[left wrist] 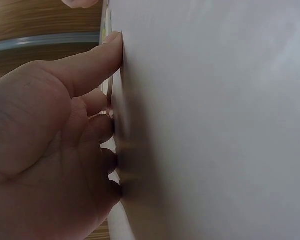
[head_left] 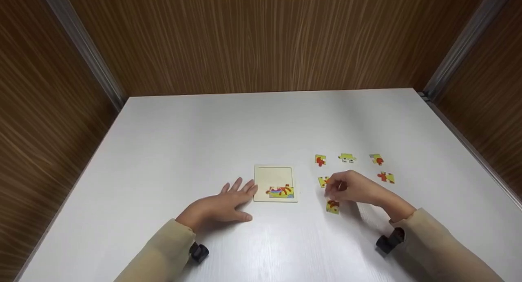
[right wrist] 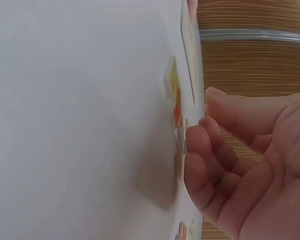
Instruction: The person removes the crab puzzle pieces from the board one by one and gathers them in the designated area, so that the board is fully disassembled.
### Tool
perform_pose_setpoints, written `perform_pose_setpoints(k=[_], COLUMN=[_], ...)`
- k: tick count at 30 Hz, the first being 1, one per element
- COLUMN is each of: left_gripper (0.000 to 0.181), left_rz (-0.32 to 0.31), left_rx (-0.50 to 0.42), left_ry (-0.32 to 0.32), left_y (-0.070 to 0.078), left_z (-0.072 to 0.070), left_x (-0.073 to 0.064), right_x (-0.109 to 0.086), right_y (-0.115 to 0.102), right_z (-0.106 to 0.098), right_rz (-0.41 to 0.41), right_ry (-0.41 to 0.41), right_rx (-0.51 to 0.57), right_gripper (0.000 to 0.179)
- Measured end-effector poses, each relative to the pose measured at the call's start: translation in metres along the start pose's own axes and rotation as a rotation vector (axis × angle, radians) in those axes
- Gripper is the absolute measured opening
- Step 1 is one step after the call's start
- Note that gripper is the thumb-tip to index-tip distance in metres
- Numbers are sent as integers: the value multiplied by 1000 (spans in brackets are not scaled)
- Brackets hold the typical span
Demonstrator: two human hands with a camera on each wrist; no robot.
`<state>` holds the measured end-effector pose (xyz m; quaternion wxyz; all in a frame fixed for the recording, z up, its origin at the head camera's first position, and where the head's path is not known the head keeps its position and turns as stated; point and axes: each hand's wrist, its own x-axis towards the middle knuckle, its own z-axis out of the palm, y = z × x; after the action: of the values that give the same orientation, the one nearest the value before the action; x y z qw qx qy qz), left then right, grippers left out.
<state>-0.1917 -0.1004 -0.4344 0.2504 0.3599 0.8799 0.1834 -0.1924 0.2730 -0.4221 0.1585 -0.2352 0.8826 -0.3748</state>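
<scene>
A square wooden puzzle tray (head_left: 275,174) lies on the white table, with joined yellow, red and rainbow pieces (head_left: 281,192) in its lower right part. My left hand (head_left: 224,204) rests palm down beside it, fingers spread, fingertips at the tray's left edge. To the right, my right hand (head_left: 350,187) hovers low over loose pieces, its fingers bent and nothing visible between thumb and fingers. Partly behind its fingertips is a yellow and red piece (head_left: 323,181). Just below the hand lies another puzzle piece (head_left: 332,207), seen edge-on as a green and red piece (right wrist: 174,92) in the right wrist view.
Farther back on the right lie a red and yellow piece (head_left: 320,160), a yellow piece with eyes (head_left: 346,157) and a grey, yellow and red piece (head_left: 377,159). A red and yellow piece (head_left: 386,177) lies right of the hand. Wood-grain walls (head_left: 265,41) enclose the table.
</scene>
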Motion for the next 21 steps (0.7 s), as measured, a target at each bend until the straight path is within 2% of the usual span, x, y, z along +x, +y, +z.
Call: perform_pose_setpoints(k=[6,13,21], left_gripper=[81,81,81], left_rz=[3,-4,-20], left_rx=[-12,-33,-29], left_ry=[4,13,39], left_y=[-1,3,5], left_z=[0,0,1], left_x=[-1,-1,0], right_x=[8,20,37], right_y=[-11,-26,-41], right_z=[1,9,16], right_rz=[-8,-39,-71], right_ry=[18,-9,-16], right_rx=[-15,39,51], right_gripper=[9,10,12])
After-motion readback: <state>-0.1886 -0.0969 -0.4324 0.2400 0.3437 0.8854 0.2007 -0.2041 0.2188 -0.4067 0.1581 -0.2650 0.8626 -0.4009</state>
